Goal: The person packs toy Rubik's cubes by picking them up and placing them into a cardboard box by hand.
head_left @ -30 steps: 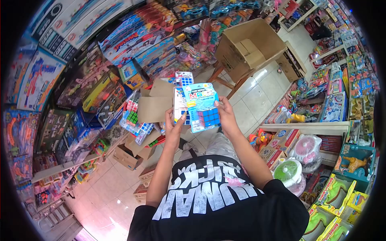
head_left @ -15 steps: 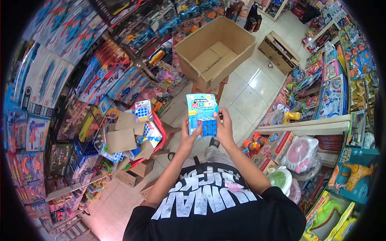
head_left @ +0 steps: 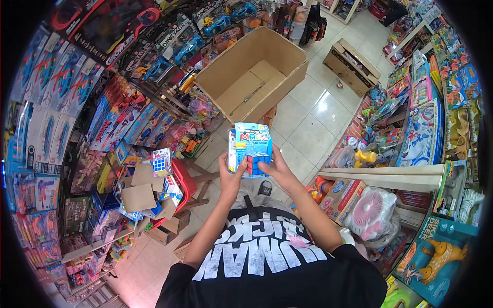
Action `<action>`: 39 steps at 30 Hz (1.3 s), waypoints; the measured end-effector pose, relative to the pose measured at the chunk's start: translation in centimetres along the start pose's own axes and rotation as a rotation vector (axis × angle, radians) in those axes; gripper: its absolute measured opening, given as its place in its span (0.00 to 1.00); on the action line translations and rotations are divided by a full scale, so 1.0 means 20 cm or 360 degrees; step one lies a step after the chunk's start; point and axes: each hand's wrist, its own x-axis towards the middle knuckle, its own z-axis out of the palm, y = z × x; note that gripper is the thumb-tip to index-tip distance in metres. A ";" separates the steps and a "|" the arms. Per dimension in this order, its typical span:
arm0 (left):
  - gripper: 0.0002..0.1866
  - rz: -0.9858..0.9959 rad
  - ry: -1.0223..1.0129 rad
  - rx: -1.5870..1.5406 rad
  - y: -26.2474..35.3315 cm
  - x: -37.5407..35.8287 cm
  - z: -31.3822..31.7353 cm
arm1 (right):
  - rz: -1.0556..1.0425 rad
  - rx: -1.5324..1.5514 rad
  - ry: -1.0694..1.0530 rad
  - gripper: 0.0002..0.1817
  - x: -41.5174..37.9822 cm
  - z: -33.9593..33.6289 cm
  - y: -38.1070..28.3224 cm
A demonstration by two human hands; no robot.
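Observation:
A blister-packed puzzle cube on a blue card marked "MAGIC" is held upright in front of my chest. My left hand grips the package's left edge, thumb along the front. On the other side my right hand is closed on the lower right, its thumb across the cube's plastic cover. Just beyond stands a big open cardboard box, with bare cardboard showing inside. To the left, a red basket holds more packaged cubes and loose cardboard flaps.
Shelves of boxed toys line the left. On the right are a white shelf edge, a wrapped pink fan and a deer toy box. Another carton lies on the tiled floor.
The view has turned slightly, so the surroundings shift. In my hands the package has tilted a little, and my right thumb has moved down onto the cube's cover.

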 end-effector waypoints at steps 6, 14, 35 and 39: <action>0.27 0.0239 0.0284 0.0140 0.09 0.28 0.04 | 0.0072 -0.0151 0.0002 0.43 0.30 -0.04 -0.12; 0.25 0.0198 0.0176 -0.0166 0.28 0.89 0.04 | -0.0224 -0.0348 0.0362 0.41 0.80 -0.11 -0.31; 0.20 -0.1350 -0.0698 0.1097 -0.92 2.38 0.04 | 0.0499 -0.1977 -0.0082 0.56 2.33 -0.77 0.16; 0.21 -0.2638 -0.1171 0.0144 -1.31 2.33 -0.12 | 0.0925 -0.2354 -0.0113 0.62 2.28 -0.78 0.26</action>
